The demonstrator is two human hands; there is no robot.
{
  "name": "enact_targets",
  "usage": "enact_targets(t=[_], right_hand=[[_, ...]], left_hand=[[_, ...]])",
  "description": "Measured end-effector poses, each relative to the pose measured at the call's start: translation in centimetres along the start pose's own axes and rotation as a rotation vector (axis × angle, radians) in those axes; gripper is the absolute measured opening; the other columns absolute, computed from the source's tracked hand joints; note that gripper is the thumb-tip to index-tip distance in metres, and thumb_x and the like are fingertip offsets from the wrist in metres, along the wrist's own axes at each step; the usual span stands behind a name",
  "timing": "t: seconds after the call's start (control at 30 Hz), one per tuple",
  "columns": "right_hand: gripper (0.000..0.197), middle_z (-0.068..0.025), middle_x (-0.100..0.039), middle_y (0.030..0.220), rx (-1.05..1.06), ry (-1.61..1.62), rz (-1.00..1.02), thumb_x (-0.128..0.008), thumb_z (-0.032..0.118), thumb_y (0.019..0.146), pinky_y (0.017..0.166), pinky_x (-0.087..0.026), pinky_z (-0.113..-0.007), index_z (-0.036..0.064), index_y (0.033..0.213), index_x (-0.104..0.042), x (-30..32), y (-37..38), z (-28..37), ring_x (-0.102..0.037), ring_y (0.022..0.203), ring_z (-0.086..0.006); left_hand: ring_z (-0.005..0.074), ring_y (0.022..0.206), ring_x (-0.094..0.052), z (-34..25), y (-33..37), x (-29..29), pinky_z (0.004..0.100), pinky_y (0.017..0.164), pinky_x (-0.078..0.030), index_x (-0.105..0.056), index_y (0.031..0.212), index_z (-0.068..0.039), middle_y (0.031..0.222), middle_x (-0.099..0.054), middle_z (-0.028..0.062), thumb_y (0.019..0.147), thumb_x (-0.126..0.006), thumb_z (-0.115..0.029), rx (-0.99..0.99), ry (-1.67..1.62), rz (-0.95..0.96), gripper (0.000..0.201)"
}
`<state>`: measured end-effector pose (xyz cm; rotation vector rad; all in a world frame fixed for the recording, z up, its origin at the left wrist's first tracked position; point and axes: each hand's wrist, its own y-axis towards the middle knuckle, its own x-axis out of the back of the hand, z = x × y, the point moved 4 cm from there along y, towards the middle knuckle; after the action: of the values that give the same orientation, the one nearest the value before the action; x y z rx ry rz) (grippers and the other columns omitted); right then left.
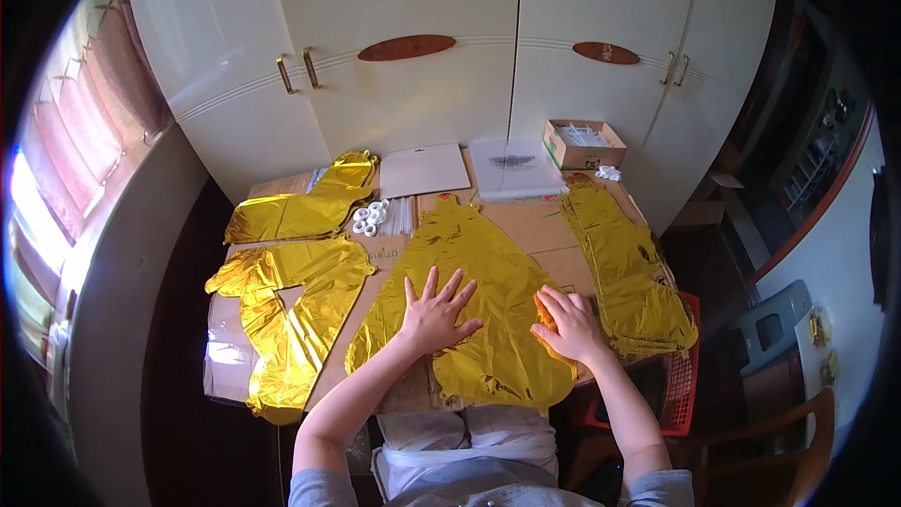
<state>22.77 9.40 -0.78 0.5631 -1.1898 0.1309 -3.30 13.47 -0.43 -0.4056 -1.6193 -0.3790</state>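
Seen from the head view, the person's left hand (pixel 436 317) lies palm down with its fingers spread wide, gripping nothing, pressed on the large gold foil piece (pixel 497 263) that stretches out beneath and beyond it, and over there the right hand (pixel 576 329) bends its fingers over an orange cloth (pixel 543 314), thumb against it, at that same foil's right edge; how tightly it is squeezed I can't tell from here. Just right of the right hand I see another gold foil piece (pixel 624 282), creased and hanging over the table's side, with a red basket (pixel 689 371) below it. Left of the left hand lie a bent gold foil piece (pixel 324 286) and, farther off, a second bent one (pixel 300 211). Ahead of the left hand sit some white rolls (pixel 370 218), thin white sticks (pixel 401 216) beside them, and beyond those a flat grey-brown board (pixel 424 171). Past both hands, toward the cupboard (pixel 413 0), there's a clear plastic sheet (pixel 516 174), and to its right an open cardboard box (pixel 587 156) of whitish things, all of it on flattened cardboard (pixel 540 222)
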Motion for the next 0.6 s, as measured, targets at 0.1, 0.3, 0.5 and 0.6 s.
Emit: enact_targets(t=[0.1,0.3,0.5,0.6], right_hand=[[0.063,-0.0104,-0.052,0.139,-0.003,-0.002,0.001,-0.064,0.045,0.087,0.099,-0.04,-0.041,0.0045,0.134,-0.052,0.3,0.0,0.1,-0.051,0.111,-0.0324],[0.063,-0.0103,-0.052,0.139,-0.004,0.01,0.009,-0.065,0.044,0.086,0.1,-0.039,-0.042,0.0049,0.134,-0.053,0.1,0.1,0.2,-0.051,0.11,-0.0324],[0.06,-0.0138,-0.051,0.139,-0.032,0.061,-0.03,-0.064,0.044,0.089,0.105,-0.036,-0.045,0.005,0.133,-0.054,0.3,0.0,0.1,-0.048,0.12,-0.0343],[0.055,-0.014,-0.051,0.139,-0.021,0.113,-0.095,-0.064,0.039,0.09,0.108,-0.033,-0.046,0.0048,0.133,-0.054,1.7,1.5,0.7,-0.043,0.128,-0.035]], left_hand=[[0.0414,0.147,-0.014,0.0,0.0,0.2,0.0746,0.108,-0.01,-0.027,0.153,-0.026,0.16,-0.023,0.0061,0.089,-0.036,-0.073,-0.005,0.007,0.008,0.08],[0.0419,0.147,-0.013,0.2,-0.2,0.2,0.0742,0.108,-0.011,-0.026,0.153,-0.025,0.16,-0.022,0.0085,0.09,-0.035,-0.073,-0.007,0.007,0.0,0.08],[0.0406,0.147,-0.014,0.9,-0.8,2.3,0.0714,0.11,-0.013,-0.028,0.153,-0.02,0.159,-0.023,0.0107,0.091,-0.038,-0.069,0.009,-0.017,-0.027,0.08],[0.0369,0.148,-0.015,4.4,-0.2,4.1,0.066,0.113,-0.015,-0.029,0.152,-0.016,0.16,-0.021,0.0105,0.094,-0.043,-0.06,0.088,0.031,-0.022,0.075]])
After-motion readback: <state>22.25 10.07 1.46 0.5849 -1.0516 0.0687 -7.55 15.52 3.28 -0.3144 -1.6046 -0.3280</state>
